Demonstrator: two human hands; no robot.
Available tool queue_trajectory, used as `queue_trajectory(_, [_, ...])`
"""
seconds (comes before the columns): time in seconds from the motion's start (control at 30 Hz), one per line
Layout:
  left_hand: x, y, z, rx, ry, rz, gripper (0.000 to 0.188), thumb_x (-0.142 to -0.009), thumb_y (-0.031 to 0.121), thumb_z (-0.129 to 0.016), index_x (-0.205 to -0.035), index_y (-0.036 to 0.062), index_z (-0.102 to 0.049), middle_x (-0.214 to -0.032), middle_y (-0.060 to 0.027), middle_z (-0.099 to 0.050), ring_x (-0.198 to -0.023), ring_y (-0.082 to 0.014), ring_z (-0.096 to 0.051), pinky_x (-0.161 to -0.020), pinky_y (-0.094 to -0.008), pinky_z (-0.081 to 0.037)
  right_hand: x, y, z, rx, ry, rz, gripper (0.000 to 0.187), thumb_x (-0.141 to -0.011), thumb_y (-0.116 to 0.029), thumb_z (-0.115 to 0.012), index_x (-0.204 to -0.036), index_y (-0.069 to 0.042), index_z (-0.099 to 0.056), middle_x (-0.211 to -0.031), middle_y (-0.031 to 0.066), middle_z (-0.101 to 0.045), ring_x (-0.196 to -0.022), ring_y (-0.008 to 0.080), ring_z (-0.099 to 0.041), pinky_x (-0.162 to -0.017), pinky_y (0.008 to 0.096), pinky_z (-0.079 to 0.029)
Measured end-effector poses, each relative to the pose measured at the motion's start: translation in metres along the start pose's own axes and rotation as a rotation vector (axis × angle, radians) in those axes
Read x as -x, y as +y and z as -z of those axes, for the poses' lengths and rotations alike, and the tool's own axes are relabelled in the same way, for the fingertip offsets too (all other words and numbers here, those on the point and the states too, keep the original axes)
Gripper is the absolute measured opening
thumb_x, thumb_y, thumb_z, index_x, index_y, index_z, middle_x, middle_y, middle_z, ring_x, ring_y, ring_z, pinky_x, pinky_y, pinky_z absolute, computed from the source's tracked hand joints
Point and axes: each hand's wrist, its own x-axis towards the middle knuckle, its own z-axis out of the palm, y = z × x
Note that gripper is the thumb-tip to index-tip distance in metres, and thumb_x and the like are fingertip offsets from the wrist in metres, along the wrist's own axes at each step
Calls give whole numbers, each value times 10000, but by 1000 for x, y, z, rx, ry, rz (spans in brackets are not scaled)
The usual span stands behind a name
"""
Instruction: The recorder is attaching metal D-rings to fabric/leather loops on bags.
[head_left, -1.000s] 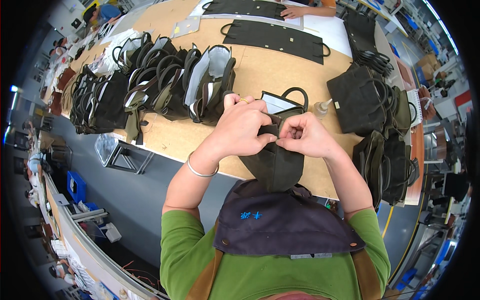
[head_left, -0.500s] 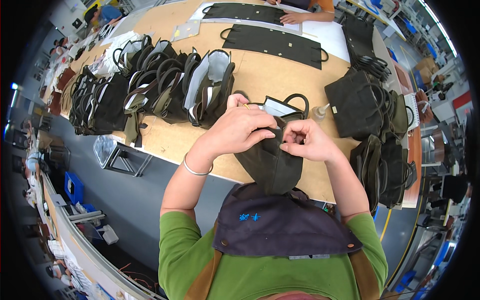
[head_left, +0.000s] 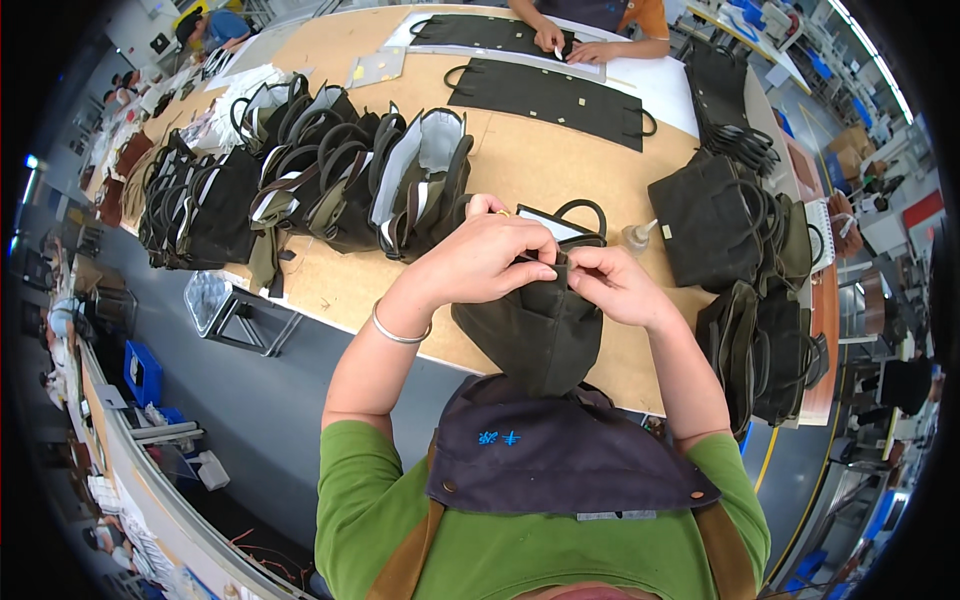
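Note:
A dark olive handbag (head_left: 535, 335) is held up at the table's front edge, close to my apron, its side panel turned toward me. My left hand (head_left: 495, 258) pinches the top edge of that panel between thumb and fingers. Right beside it, my right hand (head_left: 612, 283) pinches the same edge, its fingers curled in. The two hands almost touch at the seam. Behind them the bag's pale lining and one round black handle (head_left: 590, 212) show. The fingertips partly hide the edge between them.
Several dark bags with handles (head_left: 340, 180) stand in a row at the left. More bags (head_left: 708, 220) are stacked at the right, beside a small clear bottle (head_left: 637, 237). Across the table lie flat dark bag panels (head_left: 550, 100), near a co-worker's hands (head_left: 570, 45).
My right hand has closed in on the left one at the bag's edge. The bag has turned slightly and its handle leans lower. Both of the co-worker's hands now show over the far panel.

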Motion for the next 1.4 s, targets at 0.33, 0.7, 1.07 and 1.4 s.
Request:
queue_trajectory(0.33, [-1, 2, 1, 63, 14, 84, 136, -836, 224, -732, -789, 111, -674, -650, 13, -610, -612, -148, -541, -851, -336, -284, 4, -8, -5, 26, 73, 32, 70, -858, -90, -646, -845, -25, -624, -696, 11, -503, -588, 72, -446, -524, 258, -369])
queue_trajectory(0.7, [1, 12, -3, 37, 91, 137, 152, -824, 225, -700, -730, 110, -666, -601, -31, -595, -555, -213, -510, -808, -359, -286, 2, -18, -4, 120, 46, 73, 83, -855, -102, -644, -832, -27, -618, -705, 27, -538, -581, 125, -487, -530, 280, -389])
queue_trajectory(1.07, [2, 16, 0, 70, 70, 181, 153, -805, 225, -700, -718, 115, -640, -594, -17, -574, -563, -198, -513, -821, -369, -274, 2, -20, -7, 163, 61, 157, 82, -841, -74, -645, -790, -25, -603, -669, 46, -526, -555, 152, -488, -509, 297, -375])
queue_trajectory(1.4, [4, 22, -1, 4, 81, 271, 117, -800, 205, -733, -781, 125, -650, -661, 28, -606, -615, -116, -531, -825, -323, -268, 3, -20, -13, 174, 108, 209, 79, -829, -65, -642, -770, -24, -607, -652, 52, -525, -531, 164, -474, -498, 307, -373])
